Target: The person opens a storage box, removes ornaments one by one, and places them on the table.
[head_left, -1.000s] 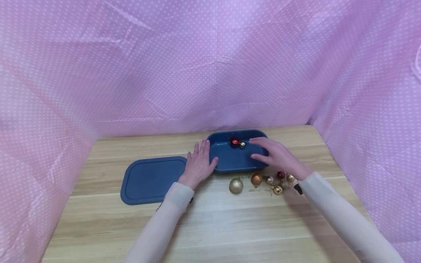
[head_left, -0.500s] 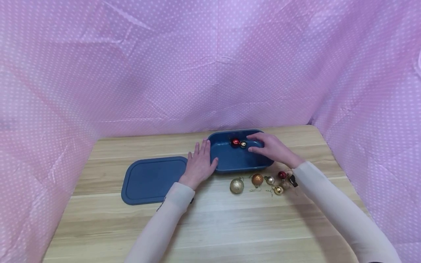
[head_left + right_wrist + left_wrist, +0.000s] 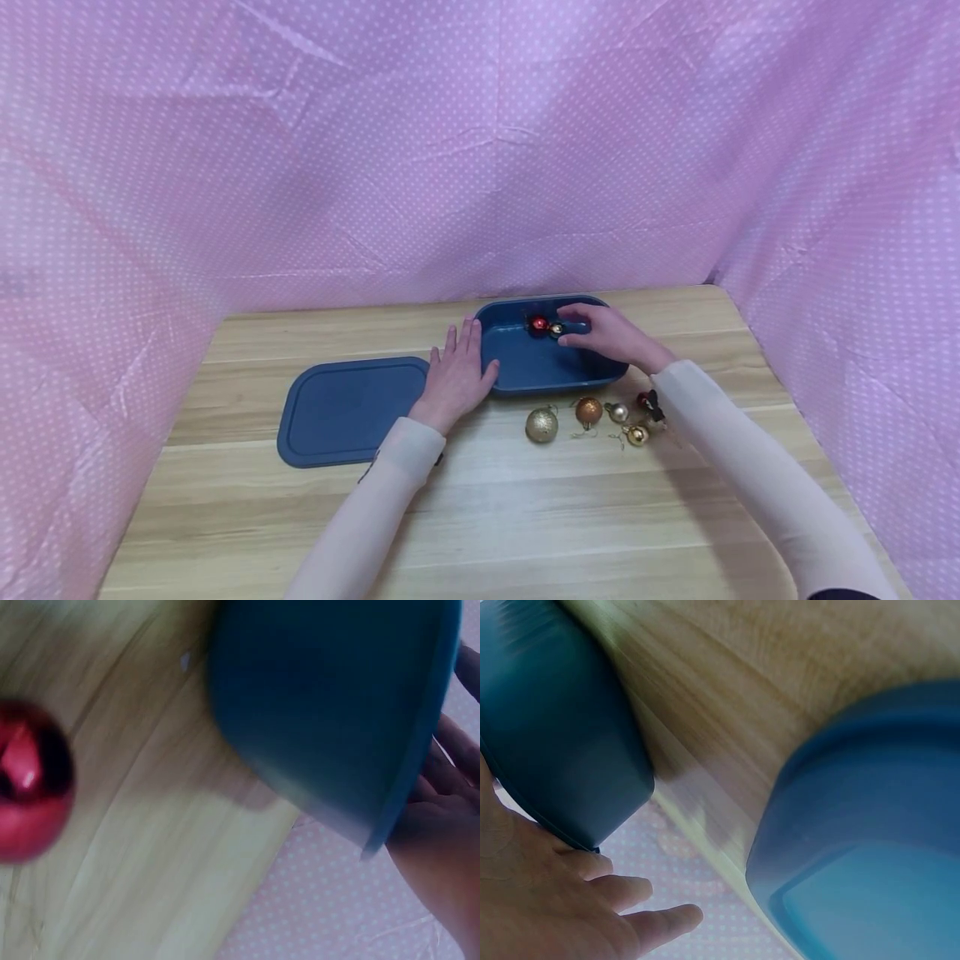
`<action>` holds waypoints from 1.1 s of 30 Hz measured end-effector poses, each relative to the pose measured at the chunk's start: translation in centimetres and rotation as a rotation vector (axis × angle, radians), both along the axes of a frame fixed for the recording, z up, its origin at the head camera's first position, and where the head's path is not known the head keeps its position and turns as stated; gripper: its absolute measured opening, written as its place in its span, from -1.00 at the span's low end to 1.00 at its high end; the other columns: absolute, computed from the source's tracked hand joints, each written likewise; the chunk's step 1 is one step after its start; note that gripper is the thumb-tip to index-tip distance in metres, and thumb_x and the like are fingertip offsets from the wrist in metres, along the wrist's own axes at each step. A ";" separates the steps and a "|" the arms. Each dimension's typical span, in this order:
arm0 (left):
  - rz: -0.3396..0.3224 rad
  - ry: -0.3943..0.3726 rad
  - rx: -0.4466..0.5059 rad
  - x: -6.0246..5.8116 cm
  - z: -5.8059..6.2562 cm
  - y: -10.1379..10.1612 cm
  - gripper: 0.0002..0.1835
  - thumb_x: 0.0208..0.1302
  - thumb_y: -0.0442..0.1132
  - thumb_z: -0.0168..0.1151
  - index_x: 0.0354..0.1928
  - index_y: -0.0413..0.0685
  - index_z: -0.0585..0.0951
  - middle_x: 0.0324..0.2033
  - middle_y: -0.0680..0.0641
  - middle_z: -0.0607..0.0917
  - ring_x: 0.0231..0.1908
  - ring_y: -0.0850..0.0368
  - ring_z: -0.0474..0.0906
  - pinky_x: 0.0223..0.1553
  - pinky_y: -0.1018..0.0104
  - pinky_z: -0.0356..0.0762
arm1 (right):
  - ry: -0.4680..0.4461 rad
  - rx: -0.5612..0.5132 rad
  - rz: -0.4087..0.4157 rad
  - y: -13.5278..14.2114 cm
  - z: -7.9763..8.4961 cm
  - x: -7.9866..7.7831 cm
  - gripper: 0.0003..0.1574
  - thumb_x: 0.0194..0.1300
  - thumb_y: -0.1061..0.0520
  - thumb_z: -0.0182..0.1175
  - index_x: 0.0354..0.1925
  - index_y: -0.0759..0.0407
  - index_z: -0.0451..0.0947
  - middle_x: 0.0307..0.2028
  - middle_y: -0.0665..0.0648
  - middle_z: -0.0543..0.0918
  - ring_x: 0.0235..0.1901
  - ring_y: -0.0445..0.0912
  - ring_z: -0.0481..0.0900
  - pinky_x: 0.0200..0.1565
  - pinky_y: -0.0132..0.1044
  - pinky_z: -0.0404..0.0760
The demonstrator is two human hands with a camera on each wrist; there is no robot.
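Note:
A deep blue container point(image 3: 525, 358) stands at the back of the wooden table. Inside, against its far wall, lie a shiny red bauble point(image 3: 539, 325) and a small gold bauble point(image 3: 557, 330). My left hand point(image 3: 453, 379) rests along the container's left rim with straight fingers; the left wrist view shows that hand point(image 3: 562, 900) at the rim. My right hand point(image 3: 603, 335) reaches over the right rim, thumb and forefinger apart, their tips close by the gold bauble. In the right wrist view the container wall point(image 3: 337, 697) hides part of the right hand point(image 3: 442, 817).
A flat blue lid point(image 3: 352, 412) lies left of the container. In front stand a large gold bauble point(image 3: 542, 425), a copper bauble point(image 3: 588, 412), a silver bauble point(image 3: 618, 412) and another gold bauble point(image 3: 637, 435). A dark red bauble point(image 3: 642, 400) is partly hidden by the right wrist.
My right hand has moved left over the container, its fingertips now nearer the gold bauble. The left hand stays at the left rim.

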State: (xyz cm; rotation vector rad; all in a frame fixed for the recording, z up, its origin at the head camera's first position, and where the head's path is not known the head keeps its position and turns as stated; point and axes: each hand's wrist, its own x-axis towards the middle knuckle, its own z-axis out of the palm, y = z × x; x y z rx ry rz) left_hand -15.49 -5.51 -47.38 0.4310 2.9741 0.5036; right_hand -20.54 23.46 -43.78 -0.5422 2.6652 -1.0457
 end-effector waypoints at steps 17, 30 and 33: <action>0.009 -0.015 0.005 0.0 0.0 0.1 -0.12 0.58 0.17 -0.05 0.67 -0.16 -0.07 0.65 -0.15 -0.04 0.60 -0.24 -0.09 0.44 -0.37 0.06 | -0.002 0.093 -0.028 -0.8 -1.3 -1.8 -0.35 0.33 0.12 0.42 0.28 0.37 0.53 0.23 0.38 0.62 0.29 0.21 0.53 0.32 0.10 0.43; 0.010 -0.019 0.008 0.2 0.1 0.1 -0.12 0.58 0.17 -0.04 0.67 -0.15 -0.08 0.65 -0.14 -0.06 0.61 -0.22 -0.12 0.45 -0.36 0.05 | 0.024 0.159 -0.040 -1.2 -2.0 -2.1 -0.46 0.35 0.12 0.40 0.22 0.32 0.60 0.21 0.43 0.61 0.25 0.25 0.54 0.29 0.15 0.44; 0.012 -0.021 0.011 0.2 0.1 0.1 -0.12 0.58 0.16 -0.04 0.67 -0.15 -0.09 0.65 -0.14 -0.06 0.61 -0.22 -0.13 0.45 -0.37 0.04 | 0.020 0.175 -0.049 -1.3 -2.1 -2.1 -0.48 0.36 0.13 0.39 0.22 0.31 0.61 0.21 0.42 0.61 0.25 0.24 0.55 0.30 0.15 0.44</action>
